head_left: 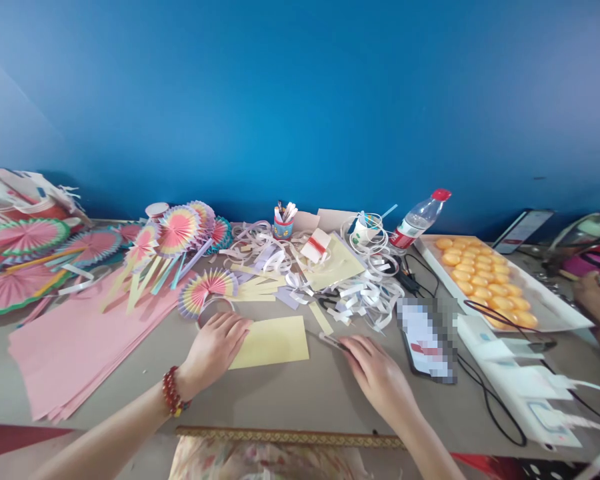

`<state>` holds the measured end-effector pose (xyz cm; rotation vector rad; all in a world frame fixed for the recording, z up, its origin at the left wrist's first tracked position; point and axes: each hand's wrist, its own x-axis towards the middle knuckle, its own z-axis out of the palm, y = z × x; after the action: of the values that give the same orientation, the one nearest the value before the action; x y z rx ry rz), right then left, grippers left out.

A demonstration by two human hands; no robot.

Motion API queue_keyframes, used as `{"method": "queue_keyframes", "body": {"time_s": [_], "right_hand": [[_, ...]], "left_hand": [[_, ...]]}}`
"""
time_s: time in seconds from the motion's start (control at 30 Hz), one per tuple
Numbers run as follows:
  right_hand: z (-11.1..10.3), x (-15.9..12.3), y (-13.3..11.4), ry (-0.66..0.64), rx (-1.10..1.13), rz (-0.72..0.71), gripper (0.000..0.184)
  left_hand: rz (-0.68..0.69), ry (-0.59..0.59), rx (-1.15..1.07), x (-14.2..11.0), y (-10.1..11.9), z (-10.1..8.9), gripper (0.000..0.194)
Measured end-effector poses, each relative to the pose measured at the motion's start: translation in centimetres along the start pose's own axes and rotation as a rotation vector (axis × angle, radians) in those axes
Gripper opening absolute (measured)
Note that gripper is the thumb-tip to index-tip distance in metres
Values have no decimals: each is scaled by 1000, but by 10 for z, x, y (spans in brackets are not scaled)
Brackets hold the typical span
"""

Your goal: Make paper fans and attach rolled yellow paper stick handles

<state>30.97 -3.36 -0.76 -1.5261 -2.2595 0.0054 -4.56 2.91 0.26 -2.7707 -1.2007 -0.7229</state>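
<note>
A rectangular sheet of yellow paper [275, 343] lies on the table before me. My left hand [220, 343] has its fingers closed over the paper's left end; the thumb is mostly hidden. Just behind that hand, partly covered by it, is a clear ring like a tape roll [217, 305]. To the right of the sheet, my right hand [373, 367] grips a slim, pale tool [330, 340] that points toward the paper; its exact kind is unclear. A narrow yellow strip [321, 319] rests beyond the tool.
Pink sheets [95, 340] and pleated paper fans [180, 230] fill the left. Curled white strips [365, 297] heap at the back, near a pen cup [283, 227] and bottle [420, 220]. Rightward are a phone [425, 347], power strip [515, 380], orange-ball tray [555, 310] and another person's hand [597, 320].
</note>
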Motion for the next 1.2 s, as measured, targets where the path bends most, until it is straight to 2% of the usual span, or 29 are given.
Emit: {"method": "queue_keyframes", "body": {"time_s": [0.23,0.5,0.63,0.73,0.8,0.9,0.97,1.07,1.2], "right_hand": [[-1,0,-2,-23,-22,4,35],[-6,2,-11,-106,32,-30,33],[-11,-2,-13,-157,34,-41,33],[-12,-4,-12,-181,40,-38,33],[-12,-5,-12,-190,42,-44,33],[-9,-5,-11,-193,28,-61,32],[-8,-5,-11,-191,8,-77,31],[-7,-7,-12,-199,-11,-99,31],[-8,-10,-13,-217,-14,-109,31]], "left_hand": [[35,77,-77,-10,-3,6,29],[-106,71,-159,-16,-5,16,23],[-162,61,-134,-13,-5,14,21],[-99,63,-33,-10,1,7,24],[37,-15,21,-6,8,3,35],[303,-273,-8,0,19,2,57],[413,-427,-73,4,24,6,76],[425,-524,-142,8,26,12,92],[363,-525,-172,8,26,16,93]]}}
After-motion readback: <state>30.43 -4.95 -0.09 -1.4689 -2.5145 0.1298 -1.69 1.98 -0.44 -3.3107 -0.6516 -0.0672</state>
